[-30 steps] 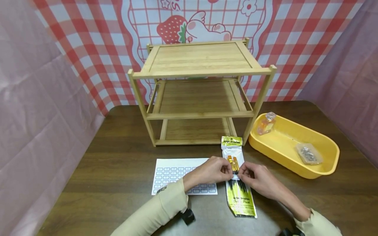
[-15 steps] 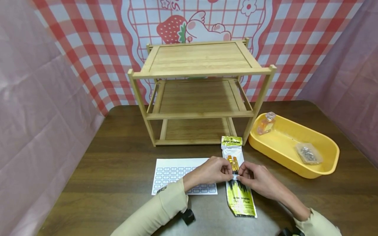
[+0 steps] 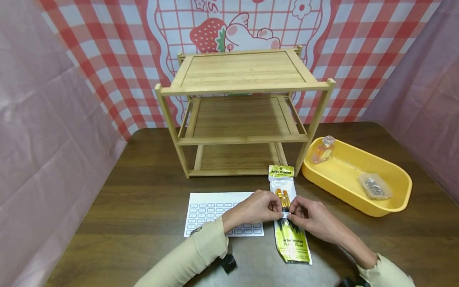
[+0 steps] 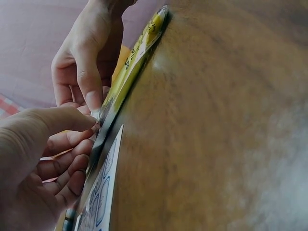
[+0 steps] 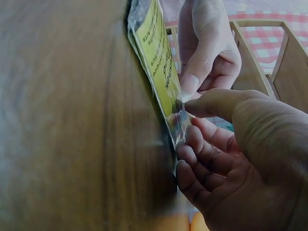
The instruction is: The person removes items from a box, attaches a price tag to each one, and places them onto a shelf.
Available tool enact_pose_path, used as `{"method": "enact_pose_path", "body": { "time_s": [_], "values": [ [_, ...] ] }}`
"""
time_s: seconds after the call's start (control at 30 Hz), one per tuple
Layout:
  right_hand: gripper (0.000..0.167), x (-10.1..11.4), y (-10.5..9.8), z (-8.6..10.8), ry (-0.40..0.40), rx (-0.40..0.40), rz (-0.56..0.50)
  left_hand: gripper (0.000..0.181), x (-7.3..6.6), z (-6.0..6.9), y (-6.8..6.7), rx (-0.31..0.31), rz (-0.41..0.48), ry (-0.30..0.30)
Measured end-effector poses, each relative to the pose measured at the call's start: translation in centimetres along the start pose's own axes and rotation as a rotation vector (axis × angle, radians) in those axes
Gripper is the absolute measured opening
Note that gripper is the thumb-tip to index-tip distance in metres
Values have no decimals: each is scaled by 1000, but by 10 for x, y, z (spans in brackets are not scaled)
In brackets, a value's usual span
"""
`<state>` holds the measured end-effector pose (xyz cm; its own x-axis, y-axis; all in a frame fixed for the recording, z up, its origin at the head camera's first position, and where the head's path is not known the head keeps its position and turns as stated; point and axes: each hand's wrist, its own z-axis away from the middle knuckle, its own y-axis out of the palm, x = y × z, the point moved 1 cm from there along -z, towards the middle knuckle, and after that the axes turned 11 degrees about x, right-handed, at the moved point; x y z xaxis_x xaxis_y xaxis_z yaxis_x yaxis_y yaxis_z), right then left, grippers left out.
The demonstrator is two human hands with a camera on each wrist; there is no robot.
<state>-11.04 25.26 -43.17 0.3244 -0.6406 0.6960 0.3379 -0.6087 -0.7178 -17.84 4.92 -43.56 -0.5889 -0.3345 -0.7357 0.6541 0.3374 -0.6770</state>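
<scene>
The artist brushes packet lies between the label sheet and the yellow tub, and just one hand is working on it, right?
Not one hand: the head view shows the left hand and the right hand working on the artist brushes packet. It lies between the label sheet and yellow tub.

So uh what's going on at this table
A person's left hand and right hand touch a small white strip on a yellow-and-clear plastic pack of paintbrushes. The pack lies flat on the brown table. A white paper sheet of printed boxes lies to its left, a yellow plastic tub to its right.
</scene>
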Motion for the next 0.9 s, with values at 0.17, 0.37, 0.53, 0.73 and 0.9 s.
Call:
{"method": "enact_pose_path", "body": {
  "time_s": [0.17,0.37,0.53,0.73,0.9],
  "values": [
    [17,0,0,0,-3,8,-1,6,-1,1,-2,6,-15,-1],
    [17,0,0,0,-9,7,-12,5,-3,1,-3,10,-38,8],
    [18,-1,-1,0,-6,7,-11,5,-3,2,-4,13,-38,7],
    [18,-1,-1,0,-6,0,-4,6,-4,2,-4,16,-50,-3],
    [18,-1,-2,1,-10,-7,-2,5,-5,2,-5,22,-62,-16]
  ]
}}
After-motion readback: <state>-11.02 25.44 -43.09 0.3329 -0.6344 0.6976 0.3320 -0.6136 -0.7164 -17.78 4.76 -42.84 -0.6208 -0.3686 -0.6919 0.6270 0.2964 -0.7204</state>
